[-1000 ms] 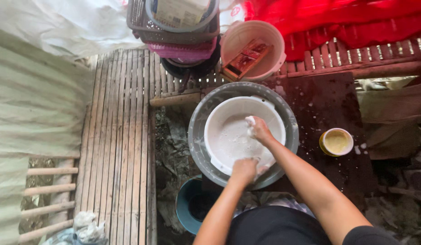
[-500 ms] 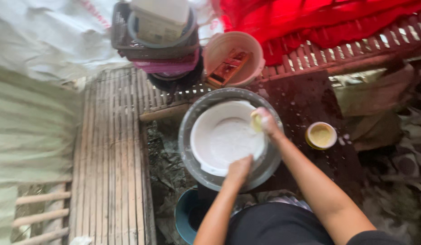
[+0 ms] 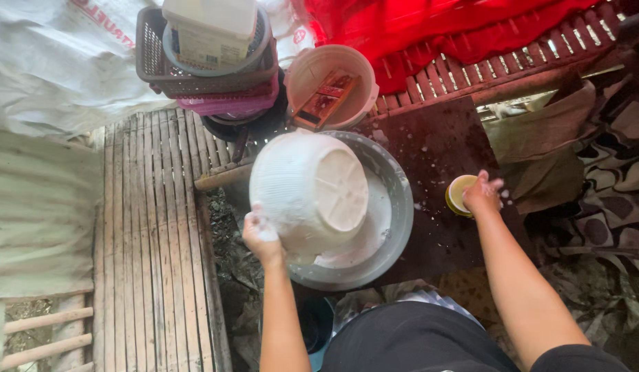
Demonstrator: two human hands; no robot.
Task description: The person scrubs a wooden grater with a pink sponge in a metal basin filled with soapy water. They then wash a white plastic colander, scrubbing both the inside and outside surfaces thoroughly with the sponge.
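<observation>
Left hand [image 3: 261, 234] grips white bowl [image 3: 309, 189] by its rim, tipped bottom-up over the basin [image 3: 395, 193] to drain. Right hand [image 3: 481, 194], soapy, curled over yellow cup [image 3: 459, 195] at platform's right edge; grip unclear.

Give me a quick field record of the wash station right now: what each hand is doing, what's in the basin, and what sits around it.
left hand: grips the rim of the white bowl, tipped so its underside faces the camera
right hand: at the small yellow cup, off the bowl
metal basin: under the bowl, holds milky water
dark board: wet, bears the cup
pink bucket: behind the basin, a reddish block inside
stacked baskets: upper left, white container on top
bamboo slat floor: left of the basin
</observation>
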